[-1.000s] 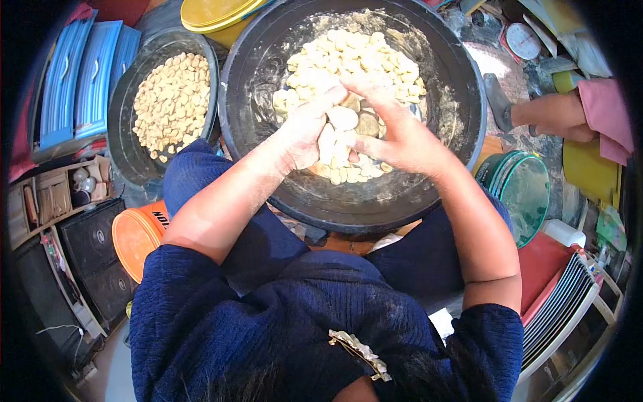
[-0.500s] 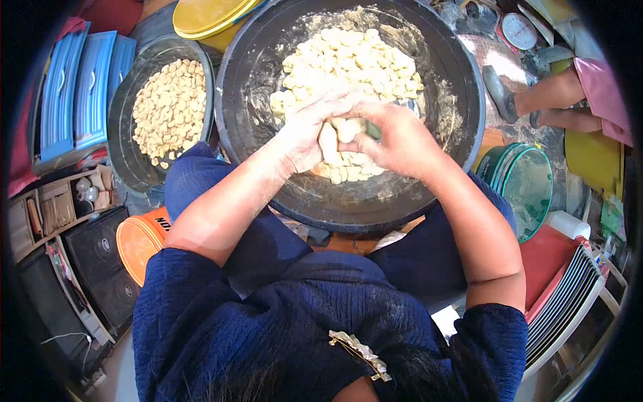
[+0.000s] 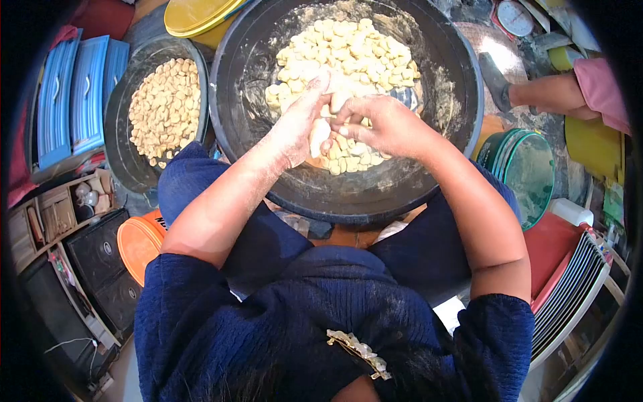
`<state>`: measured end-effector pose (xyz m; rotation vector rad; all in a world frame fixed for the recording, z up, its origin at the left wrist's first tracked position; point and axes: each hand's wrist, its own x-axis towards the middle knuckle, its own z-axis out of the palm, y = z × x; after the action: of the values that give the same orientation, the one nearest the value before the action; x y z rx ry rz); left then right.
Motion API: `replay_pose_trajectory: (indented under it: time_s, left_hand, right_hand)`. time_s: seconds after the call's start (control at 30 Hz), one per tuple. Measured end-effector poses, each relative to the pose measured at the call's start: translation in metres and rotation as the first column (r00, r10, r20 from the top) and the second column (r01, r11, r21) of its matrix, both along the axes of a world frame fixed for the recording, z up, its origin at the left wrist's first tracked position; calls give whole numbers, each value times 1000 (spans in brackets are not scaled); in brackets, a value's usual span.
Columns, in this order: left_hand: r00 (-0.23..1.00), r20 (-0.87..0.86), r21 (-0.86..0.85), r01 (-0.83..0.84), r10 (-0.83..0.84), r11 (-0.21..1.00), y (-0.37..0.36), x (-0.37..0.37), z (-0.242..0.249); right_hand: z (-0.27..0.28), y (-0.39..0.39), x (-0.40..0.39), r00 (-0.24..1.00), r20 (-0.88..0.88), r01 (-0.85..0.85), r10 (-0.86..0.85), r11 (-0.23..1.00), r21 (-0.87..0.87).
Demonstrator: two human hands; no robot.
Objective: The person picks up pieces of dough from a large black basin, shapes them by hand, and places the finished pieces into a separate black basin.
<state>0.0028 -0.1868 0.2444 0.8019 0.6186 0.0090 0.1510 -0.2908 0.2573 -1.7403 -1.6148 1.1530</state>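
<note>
A large black basin (image 3: 348, 209) holds a heap of pale, rounded pieces (image 3: 335, 50). Over the heap, my left hand (image 3: 305, 127) is powdery and partly curled, with pale dough (image 3: 320, 137) against its palm. My right hand (image 3: 382, 124) is beside it, its thumb and fingers pinched together near the dough; whatever lies between the fingertips is too small to make out. To the left, a smaller dark basin (image 3: 117, 144) contains many tan pieces (image 3: 167, 104).
A yellow lid (image 3: 197, 15) and an orange bucket (image 3: 139, 248) stand at the left. On the right are a green tub (image 3: 529, 177), a white bottle (image 3: 569, 212), a dial scale (image 3: 514, 18) and another person's leg (image 3: 549, 92).
My hands have moved apart a little, and my right fingers have come away from around my left palm. The other person's legs have shifted. The view has moved slightly.
</note>
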Motion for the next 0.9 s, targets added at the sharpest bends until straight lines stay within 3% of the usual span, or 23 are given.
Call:
replay_pose_trajectory:
  time_s: [0.07,0.1,0.13,0.17,0.2,0.27,0.33,0.37,0.4,0.43,0.47,0.5,0.53,0.57,0.6,0.67,0.7,0.73,0.77,0.8,0.83,0.87,0.9]
  left_hand:
    - [994,-82,203,-55,73,978,2,-3,-7]
    - [994,-81,201,-55,73,978,6,-7,-13]
    - [995,-72,198,80,-67,977,13,-12,-20]
    - [977,-60,200,211,-203,957,18,-14,-27]
    - [963,-50,405,263,-266,876,18,-13,-33]
    - [874,-335,458,479,-353,749,31,-21,-69]
    - [814,-519,374,490,-260,788,43,-34,-125]
    - [752,-643,290,418,-149,861,50,-41,-170]
    - [767,-635,240,310,-93,920,46,-46,-184]
    - [657,-745,178,362,-115,915,50,-52,-226]
    - [714,-698,170,105,44,980,41,-53,-249]
    - [725,-655,140,-159,212,977,27,-56,-271]
    - [731,-648,139,-162,214,977,22,-62,-311]
    - [735,-644,133,-165,212,977,17,-67,-340]
    - [727,-655,121,-169,207,978,11,-66,-345]
    - [634,-761,27,-181,138,983,-1,-55,-338]
    - [629,-764,27,-187,141,982,-1,-48,-315]
    - [707,-693,-111,-294,138,949,2,-40,-280]
    - [775,-613,-255,-377,153,891,5,-36,-262]
    - [870,-469,-332,-333,151,882,5,-62,-332]
    - [867,-476,-330,-333,149,883,9,-62,-332]
    - [916,-377,-430,-303,135,850,11,-60,-326]
    - [954,-270,-527,-260,130,809,10,-56,-316]
  right_hand:
    - [-9,2,7,996,83,-30,30,1000,-1]
    - [-17,3,15,984,169,-60,59,998,-3]
    - [-33,0,26,964,264,-41,23,997,66]
    - [-52,-4,40,966,252,62,-52,997,-35]
    - [-72,-8,56,961,245,165,-128,977,-136]
    - [-120,-18,96,930,361,206,-71,913,-351]
    - [-173,-34,124,909,374,357,-186,811,-464]
    - [-216,-48,134,850,474,435,-231,815,-382]
    - [-240,-49,140,844,527,411,-103,756,-510]
    - [-267,-61,135,839,539,375,-74,797,-474]
    - [-273,-65,124,892,384,435,-238,684,-586]
    - [-293,-68,113,866,465,483,-183,543,-687]
    - [-285,-64,85,810,397,569,-432,415,-710]
    - [-344,-68,78,823,203,442,-530,373,-816]
    - [-314,-51,36,722,-3,349,-692,368,-862]
    - [-311,-31,-21,126,-118,35,-985,123,-992]
    - [-315,-25,-48,42,-227,72,-973,229,-971]
    - [-325,-19,-67,-39,-338,119,-940,331,-936]
    - [-347,-13,-79,-36,-342,114,-939,336,-935]
    - [-376,-10,-91,-2,-452,120,-892,448,-886]
    - [-392,-10,-99,28,-552,122,-833,551,-825]
    - [-328,5,-86,34,-536,91,-843,537,-839]
    - [-307,6,-72,47,-600,44,-799,602,-797]
